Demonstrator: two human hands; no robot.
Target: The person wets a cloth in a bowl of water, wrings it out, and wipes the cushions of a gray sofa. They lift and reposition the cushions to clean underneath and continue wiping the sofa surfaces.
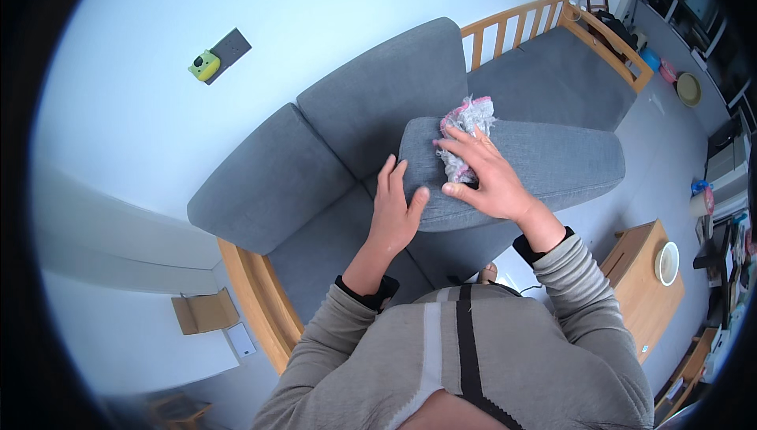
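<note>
A grey fabric sofa cushion (556,149) lies across the seat of the sofa in front of me, its long face turned up. My right hand (488,176) presses a crumpled white cleaning cloth with pink edging (476,114) onto the cushion's upper face, fingers spread over it. Part of the cloth is hidden under the palm. At the cushion's near left end, my left hand (393,211) rests against the side, thumb and fingers apart, with no cloth in it.
Grey back cushions (384,87) lean against the white wall. The sofa has a wooden slatted frame (508,31) and a wooden armrest (260,306). To the right stands a wooden table (641,294) with a white bowl (668,263). A cardboard box (207,312) sits at lower left.
</note>
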